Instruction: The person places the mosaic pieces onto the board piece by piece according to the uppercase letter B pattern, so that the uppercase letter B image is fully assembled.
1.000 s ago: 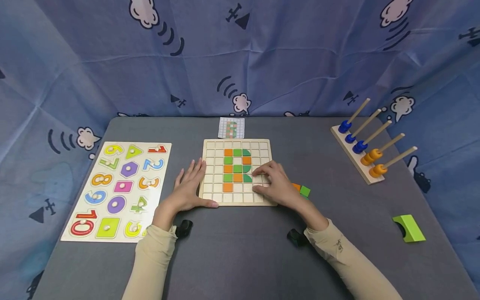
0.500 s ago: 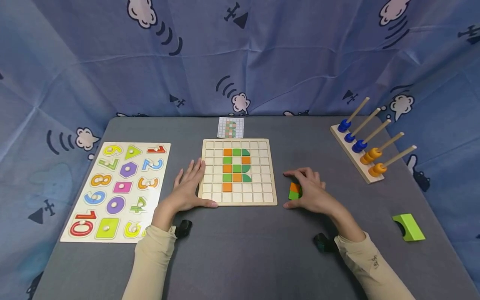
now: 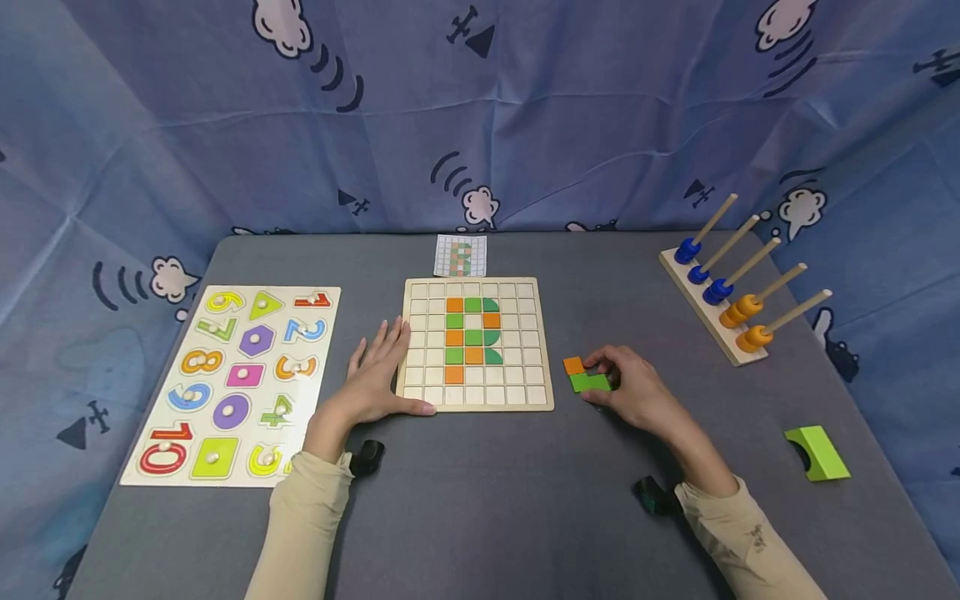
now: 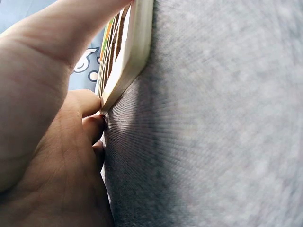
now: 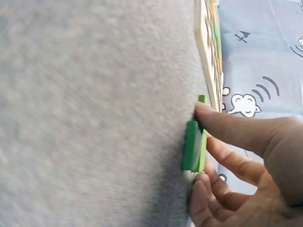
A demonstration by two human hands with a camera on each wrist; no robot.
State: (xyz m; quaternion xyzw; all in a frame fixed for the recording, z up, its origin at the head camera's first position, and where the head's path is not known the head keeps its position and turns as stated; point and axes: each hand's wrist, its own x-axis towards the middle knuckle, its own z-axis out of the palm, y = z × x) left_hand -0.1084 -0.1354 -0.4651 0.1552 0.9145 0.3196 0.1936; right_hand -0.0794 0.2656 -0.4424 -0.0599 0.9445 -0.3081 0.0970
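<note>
A wooden grid board (image 3: 528, 398) lies mid-table, with orange and green tiles (image 3: 474, 337) set in its squares. My left hand (image 3: 373, 379) rests at its left side, fingers spread along the edge and thumb along the near edge. Several loose tiles lie to the board's right: an orange tile (image 3: 573, 365) and light green tiles (image 3: 587, 382). Around their right end, my right hand (image 3: 637, 392) has thumb and fingers curled. In the right wrist view a dark green tile (image 5: 190, 145) stands tilted between thumb and fingers, beside the light green ones; the head view hides it.
A small pattern card (image 3: 461, 256) lies behind the board. At left is a number-and-shape puzzle board (image 3: 318, 400). A peg stand (image 3: 712, 312) with blue and orange beads stands at back right, and a green arch block (image 3: 823, 455) lies near the right edge.
My right hand has moved right from the board to the loose tiles. The orange tile has shifted left and away from me. My left hand has stayed in place.
</note>
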